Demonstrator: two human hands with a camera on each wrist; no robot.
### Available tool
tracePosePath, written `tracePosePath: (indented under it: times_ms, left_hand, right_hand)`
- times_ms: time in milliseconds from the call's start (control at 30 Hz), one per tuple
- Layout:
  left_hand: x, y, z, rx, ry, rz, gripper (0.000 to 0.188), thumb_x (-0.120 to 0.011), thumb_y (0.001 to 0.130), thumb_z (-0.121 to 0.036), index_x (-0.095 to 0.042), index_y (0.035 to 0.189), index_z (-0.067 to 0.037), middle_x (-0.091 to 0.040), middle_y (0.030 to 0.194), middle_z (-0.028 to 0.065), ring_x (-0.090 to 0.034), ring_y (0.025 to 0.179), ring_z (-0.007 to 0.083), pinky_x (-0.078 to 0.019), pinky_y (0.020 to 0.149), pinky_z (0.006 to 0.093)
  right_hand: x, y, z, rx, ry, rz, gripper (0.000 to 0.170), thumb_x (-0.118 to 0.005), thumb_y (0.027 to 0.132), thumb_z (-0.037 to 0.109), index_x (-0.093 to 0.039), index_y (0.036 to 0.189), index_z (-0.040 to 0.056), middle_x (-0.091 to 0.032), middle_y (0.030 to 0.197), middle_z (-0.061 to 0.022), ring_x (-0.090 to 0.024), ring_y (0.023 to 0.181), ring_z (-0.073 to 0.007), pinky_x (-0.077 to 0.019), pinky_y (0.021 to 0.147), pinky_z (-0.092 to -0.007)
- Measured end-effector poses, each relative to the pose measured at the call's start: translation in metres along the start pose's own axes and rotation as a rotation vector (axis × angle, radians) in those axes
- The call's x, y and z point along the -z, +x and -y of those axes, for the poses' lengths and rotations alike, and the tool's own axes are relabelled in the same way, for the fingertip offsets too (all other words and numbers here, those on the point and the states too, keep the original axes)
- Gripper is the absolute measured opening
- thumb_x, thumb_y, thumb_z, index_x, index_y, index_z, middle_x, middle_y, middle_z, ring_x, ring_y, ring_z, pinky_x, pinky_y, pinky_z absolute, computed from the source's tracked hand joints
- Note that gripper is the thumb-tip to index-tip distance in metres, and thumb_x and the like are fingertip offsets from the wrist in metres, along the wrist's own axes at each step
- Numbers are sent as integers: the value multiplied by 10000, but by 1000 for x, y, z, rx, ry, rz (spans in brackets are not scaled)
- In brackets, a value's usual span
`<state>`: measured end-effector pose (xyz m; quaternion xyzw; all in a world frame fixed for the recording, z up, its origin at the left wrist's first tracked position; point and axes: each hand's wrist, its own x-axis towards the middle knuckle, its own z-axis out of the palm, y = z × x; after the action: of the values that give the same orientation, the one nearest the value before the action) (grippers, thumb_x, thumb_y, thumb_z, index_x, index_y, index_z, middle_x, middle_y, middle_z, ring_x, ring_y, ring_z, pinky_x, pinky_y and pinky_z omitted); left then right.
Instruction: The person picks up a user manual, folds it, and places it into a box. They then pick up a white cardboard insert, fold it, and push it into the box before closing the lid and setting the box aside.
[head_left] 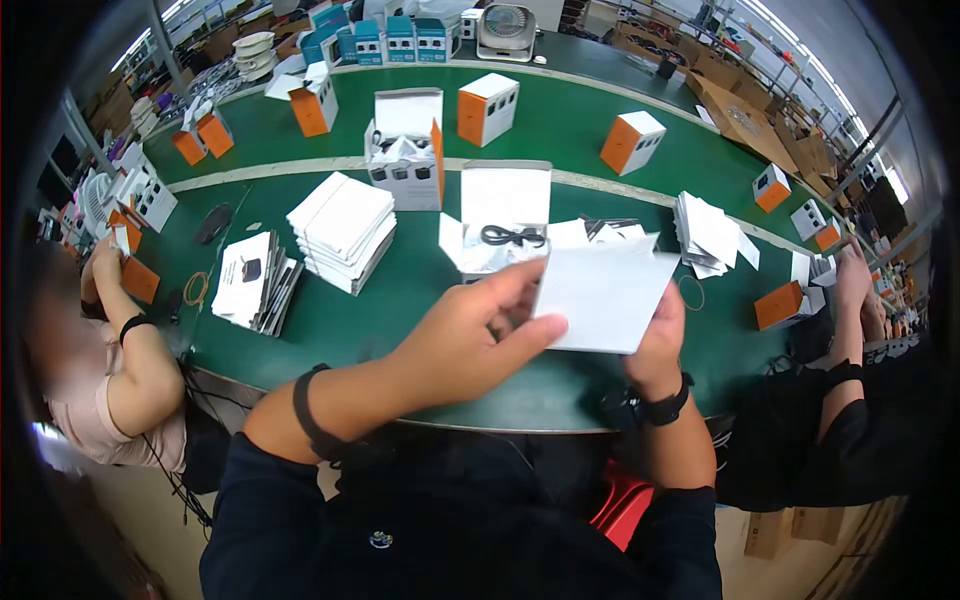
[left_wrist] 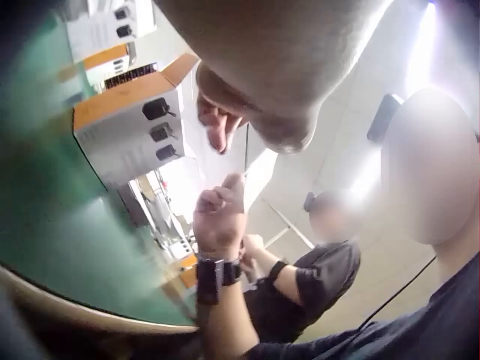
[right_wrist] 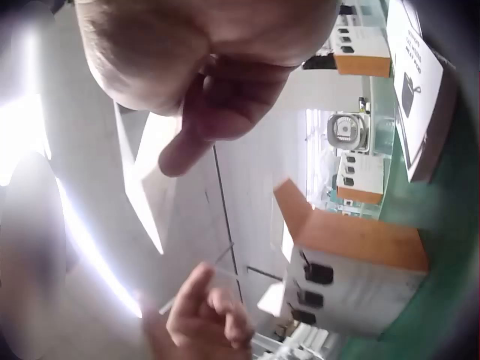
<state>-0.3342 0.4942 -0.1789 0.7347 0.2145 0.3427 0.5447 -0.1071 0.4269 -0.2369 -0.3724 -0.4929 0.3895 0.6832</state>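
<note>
A white folded card [head_left: 606, 300] is held up over the near side of the green table, one flap standing up at its top. My left hand [head_left: 475, 335] pinches its lower left corner, thumb on the front face and fingers behind. At its right edge my right hand [head_left: 660, 335] grips it, with those fingers partly hidden by the card. Just behind the card stands an open white box [head_left: 505, 195], a coiled black cable [head_left: 512, 236] inside. In the right wrist view the same card shows as pale folded panels beside the thumb.
To the left lie a pile of printed booklets [head_left: 255, 280] and a tall stack of white folded pieces [head_left: 345, 230]. Loose white papers [head_left: 705, 235] lie at right. Another open box [head_left: 405, 165] and several orange-and-white boxes stand farther back. People work on both sides.
</note>
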Motion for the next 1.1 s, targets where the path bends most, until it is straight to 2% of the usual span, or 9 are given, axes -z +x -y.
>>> tracePosePath:
  times_ms: [167,300,367,433,567,633,700,900,1100]
  left_hand:
    - [19,-7,-1,330,-72,213,347,-564,1093,-259,-662,1291,8,-710,944,31,-659,712,84,-496,605,227]
    - [30,-16,20,360,-248,318,291,-527,1047,-67,-704,1275,-27,-742,1023,70,-705,765,122,-526,645,245]
    - [40,-14,32,336,-271,373,338,-516,1011,21,-711,1282,-35,-752,1052,93,-724,804,152,-546,689,265]
    - [45,-13,39,-232,46,445,509,-476,893,154,-720,1290,-50,-747,1102,148,-737,925,246,-562,820,324]
    - [47,-11,35,-313,97,480,500,-515,868,136,-714,1290,-44,-726,1114,191,-714,1012,326,-540,902,351]
    - [43,-11,16,-374,96,389,418,-579,912,36,-699,1304,-46,-732,1097,175,-723,979,322,-552,871,353]
    - [46,-16,-8,78,204,444,371,-623,948,-70,-675,1315,-41,-736,1081,169,-731,917,318,-570,821,368]
    - [44,25,-2,-555,798,-164,480,-703,912,-200,-613,1306,58,-697,1062,198,-676,953,360,-537,818,419]
    - [33,44,22,-370,1402,-11,412,-712,931,-341,-670,1130,18,-650,954,120,-625,997,275,-430,934,423]
  right_hand:
    - [-14,-28,-15,-64,237,123,473,-580,1070,182,-429,1452,-52,-680,1251,-147,-683,1122,-170,-549,933,-302]
    - [-7,-35,0,-249,-350,180,305,-624,993,45,-658,1291,-13,-712,1223,-128,-697,1094,-186,-542,954,-320]
    - [-4,-35,-5,-60,-144,327,336,-622,961,-15,-679,1292,-2,-721,1194,-151,-728,1006,-205,-576,849,-312]
    - [-23,-27,27,-410,354,359,314,-615,986,3,-673,1295,-4,-729,1148,-140,-740,949,-188,-582,751,-285]
    - [-30,-22,38,-632,28,263,277,-647,998,49,-673,1267,-12,-732,1065,-114,-734,851,-150,-568,682,-252]
    - [-28,-24,28,-545,-188,274,240,-682,998,89,-682,1213,-19,-727,997,-84,-700,745,-106,-541,637,-216]
    - [-35,-22,32,-492,-230,254,207,-709,982,94,-697,1151,-24,-717,939,-72,-668,688,-101,-544,633,-223]
    - [-9,42,64,22,-628,-36,185,-695,977,91,-709,1115,-32,-703,859,-55,-632,640,-97,-503,567,-219]
    - [-33,113,60,103,-1021,268,184,-737,915,106,-694,1085,50,-743,885,-114,-703,730,-232,-531,656,-333]
